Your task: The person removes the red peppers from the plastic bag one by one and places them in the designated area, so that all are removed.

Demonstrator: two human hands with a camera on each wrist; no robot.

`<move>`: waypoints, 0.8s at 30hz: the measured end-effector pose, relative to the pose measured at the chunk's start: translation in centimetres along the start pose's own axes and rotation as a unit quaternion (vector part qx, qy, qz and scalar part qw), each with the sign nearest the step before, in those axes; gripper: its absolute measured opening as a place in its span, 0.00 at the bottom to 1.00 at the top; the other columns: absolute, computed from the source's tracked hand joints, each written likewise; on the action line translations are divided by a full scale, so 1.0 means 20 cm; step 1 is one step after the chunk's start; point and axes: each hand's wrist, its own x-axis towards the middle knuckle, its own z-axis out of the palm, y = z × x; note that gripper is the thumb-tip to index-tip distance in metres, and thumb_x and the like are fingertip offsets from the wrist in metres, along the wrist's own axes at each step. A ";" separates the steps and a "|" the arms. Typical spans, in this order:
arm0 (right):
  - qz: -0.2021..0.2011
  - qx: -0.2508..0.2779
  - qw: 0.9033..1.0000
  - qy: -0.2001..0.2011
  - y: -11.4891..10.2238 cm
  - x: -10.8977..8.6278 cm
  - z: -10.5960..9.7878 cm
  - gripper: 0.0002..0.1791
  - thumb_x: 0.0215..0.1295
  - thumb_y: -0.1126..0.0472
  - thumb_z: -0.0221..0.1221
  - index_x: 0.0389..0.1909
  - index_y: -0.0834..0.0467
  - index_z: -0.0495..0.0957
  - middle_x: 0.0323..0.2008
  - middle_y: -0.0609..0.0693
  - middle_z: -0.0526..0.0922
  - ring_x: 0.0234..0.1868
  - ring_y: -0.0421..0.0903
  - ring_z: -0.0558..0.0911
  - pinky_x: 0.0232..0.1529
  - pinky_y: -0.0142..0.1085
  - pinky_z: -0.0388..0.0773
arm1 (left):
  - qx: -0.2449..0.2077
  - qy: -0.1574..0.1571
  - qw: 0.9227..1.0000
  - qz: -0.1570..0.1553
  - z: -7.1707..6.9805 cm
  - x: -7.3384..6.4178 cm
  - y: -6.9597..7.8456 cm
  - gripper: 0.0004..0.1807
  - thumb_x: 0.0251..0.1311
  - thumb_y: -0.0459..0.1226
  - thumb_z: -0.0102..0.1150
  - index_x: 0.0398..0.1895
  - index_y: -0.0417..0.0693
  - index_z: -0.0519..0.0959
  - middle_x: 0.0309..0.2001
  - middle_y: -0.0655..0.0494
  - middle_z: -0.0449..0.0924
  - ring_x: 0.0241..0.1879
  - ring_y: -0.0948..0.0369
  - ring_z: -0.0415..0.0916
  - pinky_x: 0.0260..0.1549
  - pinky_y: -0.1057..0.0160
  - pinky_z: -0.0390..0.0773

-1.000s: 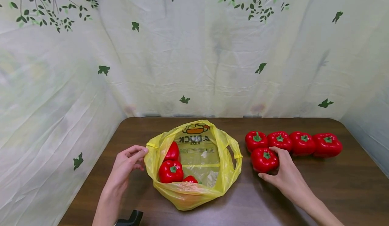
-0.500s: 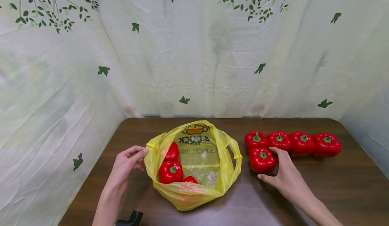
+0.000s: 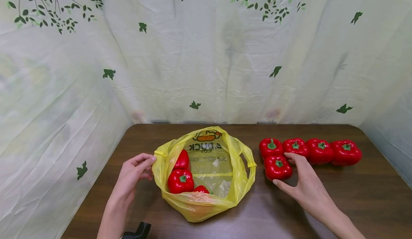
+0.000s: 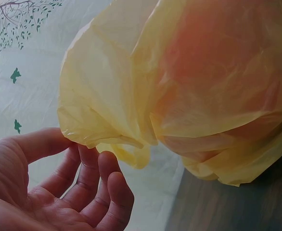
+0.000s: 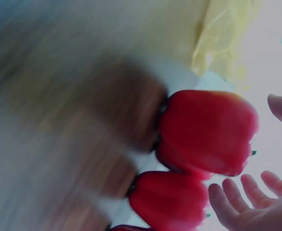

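Observation:
My left hand [image 3: 136,174] pinches the left rim of a yellow plastic bag [image 3: 244,182] between thumb and forefinger; the left wrist view shows the other fingers loosely bent below the bag [image 4: 97,91]. Inside the bag lie several red bell peppers [image 3: 180,182], one mostly hidden by the front wall. To the right, my right hand [image 3: 307,185] is spread beside the nearest red bell pepper [image 3: 278,168]. In the right wrist view a gap shows between the fingers and that pepper [image 5: 208,130]. It stands upright on the table, in front of a row of peppers.
Several more red bell peppers [image 3: 320,151] stand side by side along the back right of the brown wooden table [image 3: 363,199]. A pale curtain [image 3: 225,60] with leaf prints hangs behind and at both sides. A black object [image 3: 138,230] shows by the left wrist.
The front pepper has shifted slightly left, against the row. My right thumb and fingers have come away from it. The left hand and the bag have stayed in place.

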 end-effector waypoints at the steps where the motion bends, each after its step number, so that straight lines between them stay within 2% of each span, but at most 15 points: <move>1: -0.006 0.003 1.000 0.002 -0.01 0.00 0.00 0.46 0.45 0.53 0.78 0.64 0.58 0.65 0.57 0.53 0.70 0.54 0.52 0.71 0.49 0.56 0.77 | -0.001 0.000 1.000 0.000 0.00 0.00 0.00 0.13 0.63 0.43 0.65 0.41 0.42 0.82 0.31 0.54 0.82 0.28 0.56 0.77 0.31 0.60 0.81; 11: -0.036 0.028 0.999 0.007 -0.14 0.04 0.01 0.41 0.52 0.52 0.74 0.65 0.57 0.67 0.61 0.51 0.70 0.62 0.53 0.67 0.54 0.59 0.73 | 0.006 0.003 1.000 -0.006 -0.01 0.00 0.01 0.15 0.64 0.45 0.64 0.42 0.42 0.82 0.32 0.54 0.81 0.30 0.55 0.77 0.32 0.60 0.81; 16: -0.046 0.027 0.999 0.006 -0.17 0.06 0.01 0.40 0.52 0.53 0.74 0.65 0.55 0.67 0.62 0.51 0.69 0.63 0.53 0.67 0.55 0.59 0.72 | 0.008 0.003 1.000 -0.007 0.00 0.00 0.02 0.15 0.64 0.45 0.64 0.43 0.42 0.81 0.33 0.54 0.81 0.30 0.55 0.77 0.32 0.60 0.81; 24: -0.066 0.041 0.997 -0.010 -0.24 0.06 0.04 0.40 0.52 0.55 0.74 0.66 0.51 0.67 0.63 0.45 0.69 0.64 0.47 0.67 0.58 0.53 0.72 | 0.011 0.002 1.000 -0.006 -0.01 0.00 0.02 0.15 0.64 0.45 0.63 0.44 0.41 0.81 0.34 0.54 0.81 0.30 0.56 0.77 0.33 0.60 0.81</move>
